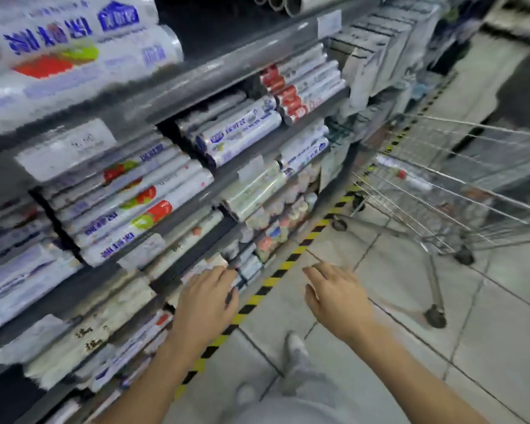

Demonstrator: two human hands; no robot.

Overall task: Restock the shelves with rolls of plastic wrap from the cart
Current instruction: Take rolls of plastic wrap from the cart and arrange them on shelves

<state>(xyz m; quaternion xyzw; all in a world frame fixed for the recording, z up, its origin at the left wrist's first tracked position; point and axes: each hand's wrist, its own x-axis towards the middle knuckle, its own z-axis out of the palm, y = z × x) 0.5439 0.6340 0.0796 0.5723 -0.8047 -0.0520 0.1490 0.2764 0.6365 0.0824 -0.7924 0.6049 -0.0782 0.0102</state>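
- Head view, shelves (pixel 196 71): grey tiers filling the left of the scene from near to far, packed with stock lying on its side.
- Cart (pixel 483 128): wire trolley at the far right on the tiled floor, well apart from both hands.
- Rolls of plastic wrap (pixel 129 206), shelved: long white tubes in glossy film with blue lettering and a red-and-green fruit print, stacked several deep at mid-left.
- Roll in the cart (pixel 405 175): one pale tube with a red patch lies in the basket. It is blurred, and any further count is unreadable.
- Handling, as judged: light, stiff along the core, with a slick outer film, and apt to roll off a stack. Best gripped round the middle of the barrel, not by the ends.
- Left hand (pixel 208 298): fingers extended and empty, tips at the front of a low shelf's stock. Contact cannot be told.
- Right hand (pixel 337 295): fingers loosely spread and empty, over the floor just right of the left hand.
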